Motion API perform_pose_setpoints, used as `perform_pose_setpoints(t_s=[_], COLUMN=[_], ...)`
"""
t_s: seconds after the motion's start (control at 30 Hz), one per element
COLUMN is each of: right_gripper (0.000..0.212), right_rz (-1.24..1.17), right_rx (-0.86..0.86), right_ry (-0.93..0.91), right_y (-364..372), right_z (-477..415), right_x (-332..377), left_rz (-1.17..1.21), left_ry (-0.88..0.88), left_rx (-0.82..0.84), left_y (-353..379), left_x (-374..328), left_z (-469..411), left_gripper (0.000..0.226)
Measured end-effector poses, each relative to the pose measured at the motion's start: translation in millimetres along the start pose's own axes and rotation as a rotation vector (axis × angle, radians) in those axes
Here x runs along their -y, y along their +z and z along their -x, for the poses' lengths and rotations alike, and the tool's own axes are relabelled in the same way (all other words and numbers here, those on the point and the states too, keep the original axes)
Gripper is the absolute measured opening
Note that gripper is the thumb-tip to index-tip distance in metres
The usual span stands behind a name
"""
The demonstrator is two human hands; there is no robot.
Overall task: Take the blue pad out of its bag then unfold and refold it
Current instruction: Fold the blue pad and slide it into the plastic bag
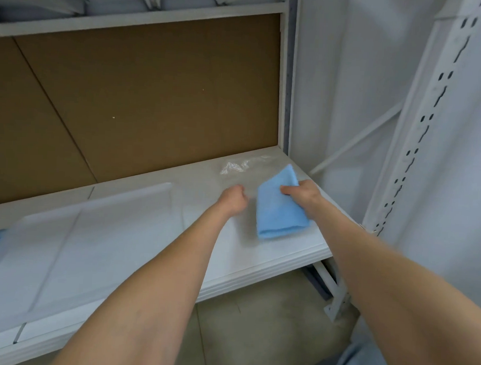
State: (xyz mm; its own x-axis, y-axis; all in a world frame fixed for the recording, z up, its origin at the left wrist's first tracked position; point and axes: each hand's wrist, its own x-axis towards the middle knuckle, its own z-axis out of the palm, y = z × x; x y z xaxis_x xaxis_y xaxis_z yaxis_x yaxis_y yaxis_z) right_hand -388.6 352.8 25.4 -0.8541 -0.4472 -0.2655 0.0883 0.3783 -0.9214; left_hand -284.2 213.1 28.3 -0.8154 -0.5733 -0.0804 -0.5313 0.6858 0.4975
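Blue folded fabric pad (276, 211) is clear of its bag and sits over the right end of the white shelf board (244, 254), gripped by the right hand (302, 194), whose fingers curl over the pad's right edge. The clear crumpled plastic bag (240, 167) lies flat on the shelf, behind the pad and toward the shelf's back edge, with nothing blue visible inside it. The left hand (233, 200) hovers over the shelf just left of the pad with fingers curled; whether it pinches the bag film cannot be determined. Status: removal from the bag is complete. The pad remains in a compact multi-layer fold, so unfolding and refolding are judged to be outstanding, though the folded state alone does not prove this. Orientation: the pad's long axis runs from the shelf's front edge toward its back, leaning slightly right. The thick layered end faces the front edge; the far corner points toward the shelf's back right corner.
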Motion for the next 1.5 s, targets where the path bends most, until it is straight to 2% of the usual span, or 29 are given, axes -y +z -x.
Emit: perform_pose_setpoints(t_s=[0.07,0.17,0.27,0.53,0.73,0.8,0.9,0.97,1.03,1.1,1.23,1.37,1.5], right_gripper=[0.045,0.040,0.035,0.034,0.032,0.041,0.039,0.032,0.027,0.035,0.039,0.044,0.027], right_rz=[-0.090,-0.137,-0.159,-0.225,-0.385,-0.395,-0.381,-0.417,-0.420,-0.402,-0.464,-0.534,-0.435], right_rx=[-0.055,-0.061,-0.032,-0.010,0.030,0.005,-0.073,-0.065,-0.059,-0.077,-0.100,0.026,0.020], right_ry=[0.065,0.116,0.122,0.115,0.245,0.265,0.253,0.243,0.226,0.237,0.250,0.343,0.312], right_y=[-4.2,-0.1,12.2,47.3,45.5,42.4,41.1,42.7,43.4,40.7,39.5,43.9,46.4], right_z=[-5.9,0.0,2.9,7.3,14.6,14.8,6.8,8.1,8.2,2.5,-5.1,8.0,14.1], right_x=[-10.6,-16.0,-19.6,-14.1,-12.7,-12.4,-18.7,-19.4,-20.9,-25.9,-33.4,-26.9,-21.8], left_rz=[-0.214,-0.330,-0.369,-0.425,-0.362,-0.293,-0.151,-0.118,-0.150,-0.128,0.042,-0.019,0.011], left_ry=[0.032,0.069,0.090,-0.010,-0.037,0.019,0.149,0.235,0.247,0.217,0.137,0.113,0.083], left_rx=[0.164,0.309,0.335,0.299,0.178,0.090,0.007,0.101,0.256,0.336,0.287,0.270,0.271], left_y=[18.3,40.2,41.7,12.9,9.5,13.3,19.3,25.7,32.5,37.7,38.4,37.5,36.6], left_x=[3.8,9.0,15.8,63.0,80.1,73.2,48.4,33.1,26.5,29.2,37.2,37.6,38.2], left_z=[4.7,11.1,13.5,21.9,22.6,22.2,22.4,22.3,23.0,21.5,20.2,18.6,16.7], left_gripper=[0.037,0.041,0.043,0.055,0.054,0.054,0.053,0.055,0.062,0.068,0.067,0.068,0.072])
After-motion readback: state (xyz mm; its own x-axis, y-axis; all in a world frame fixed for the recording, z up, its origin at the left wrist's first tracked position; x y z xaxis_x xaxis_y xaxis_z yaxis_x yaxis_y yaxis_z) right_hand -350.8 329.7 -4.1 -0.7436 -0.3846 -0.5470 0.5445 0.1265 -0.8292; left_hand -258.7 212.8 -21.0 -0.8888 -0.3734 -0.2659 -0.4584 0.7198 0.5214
